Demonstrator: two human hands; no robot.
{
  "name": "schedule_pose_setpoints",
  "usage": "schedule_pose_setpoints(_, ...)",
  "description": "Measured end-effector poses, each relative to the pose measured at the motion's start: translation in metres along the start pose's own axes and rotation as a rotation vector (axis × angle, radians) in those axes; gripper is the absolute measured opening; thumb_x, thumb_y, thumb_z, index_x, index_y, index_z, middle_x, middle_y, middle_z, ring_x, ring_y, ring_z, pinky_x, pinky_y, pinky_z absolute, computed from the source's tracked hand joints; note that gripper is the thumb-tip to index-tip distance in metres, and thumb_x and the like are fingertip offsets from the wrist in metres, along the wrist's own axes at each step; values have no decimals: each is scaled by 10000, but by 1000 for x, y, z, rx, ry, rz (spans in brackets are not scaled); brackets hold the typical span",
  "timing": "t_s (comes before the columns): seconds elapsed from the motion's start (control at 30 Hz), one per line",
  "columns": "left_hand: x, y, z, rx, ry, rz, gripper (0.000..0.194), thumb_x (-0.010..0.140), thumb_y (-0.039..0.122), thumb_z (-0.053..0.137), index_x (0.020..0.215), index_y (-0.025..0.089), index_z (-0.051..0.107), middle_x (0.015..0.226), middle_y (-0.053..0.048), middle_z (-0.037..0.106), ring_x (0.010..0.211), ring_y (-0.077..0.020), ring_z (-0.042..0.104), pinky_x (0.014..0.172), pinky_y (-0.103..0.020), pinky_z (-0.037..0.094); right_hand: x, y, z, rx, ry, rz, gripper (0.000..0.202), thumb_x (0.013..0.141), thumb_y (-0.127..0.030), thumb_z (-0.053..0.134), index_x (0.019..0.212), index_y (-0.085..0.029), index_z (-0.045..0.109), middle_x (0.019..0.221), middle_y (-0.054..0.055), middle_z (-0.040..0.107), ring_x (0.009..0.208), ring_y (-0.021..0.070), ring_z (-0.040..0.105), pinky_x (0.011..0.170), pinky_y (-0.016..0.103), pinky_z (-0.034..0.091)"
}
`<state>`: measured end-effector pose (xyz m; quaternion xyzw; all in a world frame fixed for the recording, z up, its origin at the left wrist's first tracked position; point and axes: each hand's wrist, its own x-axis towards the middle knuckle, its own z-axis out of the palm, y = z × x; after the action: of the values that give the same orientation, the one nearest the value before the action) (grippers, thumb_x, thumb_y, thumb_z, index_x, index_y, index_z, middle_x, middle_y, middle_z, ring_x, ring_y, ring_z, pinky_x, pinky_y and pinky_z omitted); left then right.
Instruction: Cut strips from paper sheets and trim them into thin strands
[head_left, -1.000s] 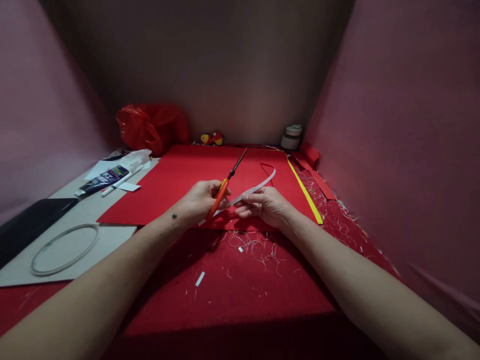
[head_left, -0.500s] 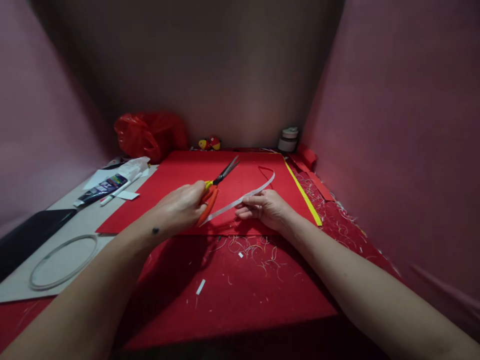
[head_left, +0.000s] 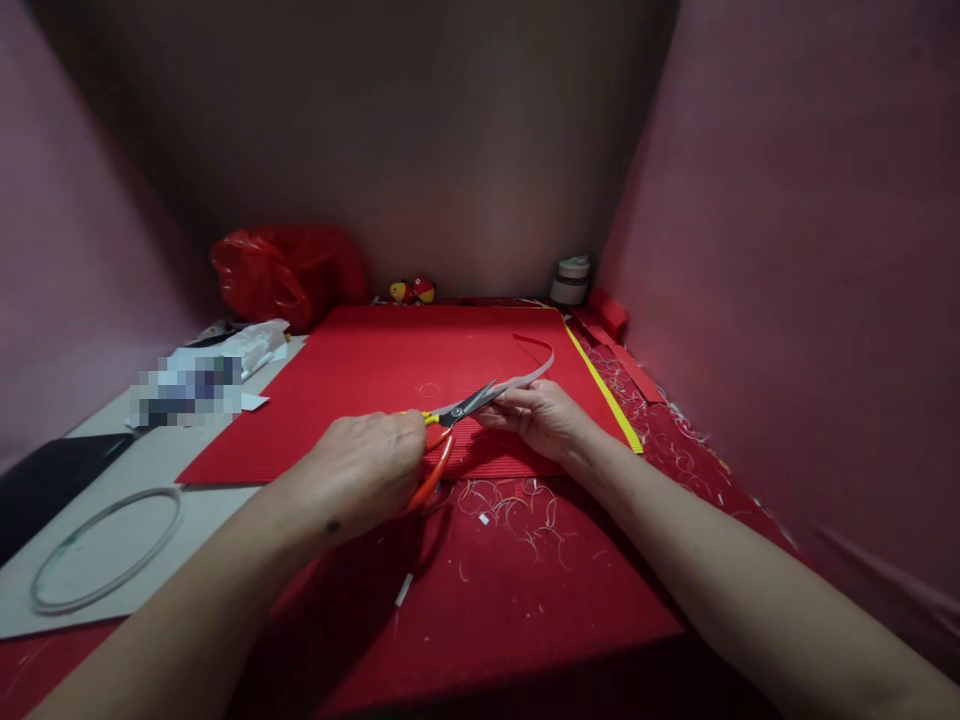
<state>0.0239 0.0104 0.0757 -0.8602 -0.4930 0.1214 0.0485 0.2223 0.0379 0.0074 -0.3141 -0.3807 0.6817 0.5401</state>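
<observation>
My left hand (head_left: 379, 462) is closed round the orange and yellow handles of the scissors (head_left: 437, 470). Their blades point right and lie along a thin whitish strip (head_left: 534, 376), close to the fingertips of my right hand (head_left: 536, 415). My right hand pinches this strip, whose far end curls up and back to the left, showing a red side. Both hands are over the near part of a red corrugated sheet (head_left: 360, 360). Whether the blades touch the strip is hard to tell.
A grey ring (head_left: 105, 600) and a black object (head_left: 60, 485) lie at the left on a pale board. At the back are a red plastic bag (head_left: 281, 275), small toys (head_left: 412, 290) and a jar (head_left: 571, 281). Thread scraps (head_left: 525, 515) litter the red cloth; a yellow strip (head_left: 604, 390) edges the sheet.
The scissors in my left hand have moved down and right, and their blades have swung from pointing up to lying by the strip at my right fingers. My right hand still holds the strip.
</observation>
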Motion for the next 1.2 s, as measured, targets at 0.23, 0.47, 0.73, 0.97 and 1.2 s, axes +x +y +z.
schedule_pose_setpoints(0.23,6,-3,2,17,-51,2,247,818,351,325,802,187,508,724,-108,611,625,-260,591,468,-315,316,-1,1,-2,-16,-65,-13,35,652,-131,701,658,-117,669,793,87,678,769,184,657,852,362,529)
schedule_pose_setpoints(0.47,8,-2,7,12,-37,-2,238,837,317,303,844,175,494,732,-107,611,622,-263,587,472,-319,293,-2,-1,2,-38,-55,21,50,629,-131,703,661,-110,671,777,76,672,761,183,658,818,329,544)
schedule_pose_setpoints(0.73,5,-1,0,-9,-74,3,272,849,293,269,854,172,512,751,-107,615,644,-246,585,508,-313,313,-2,-2,1,-23,-46,39,77,634,-135,704,675,-82,666,770,99,678,738,181,672,836,317,541)
schedule_pose_setpoints(0.97,6,0,-4,-25,-117,4,266,856,284,276,870,182,522,772,-106,622,661,-250,585,531,-319,320,-1,0,-2,3,-59,42,73,633,-109,697,685,-62,679,753,104,689,735,189,682,806,281,555)
schedule_pose_setpoints(1.2,5,-3,-6,-12,-140,22,270,875,272,263,850,182,515,784,-101,627,677,-237,587,551,-315,333,0,1,-2,-8,-48,59,94,621,-122,712,689,-68,676,745,98,690,746,191,681,822,287,550)
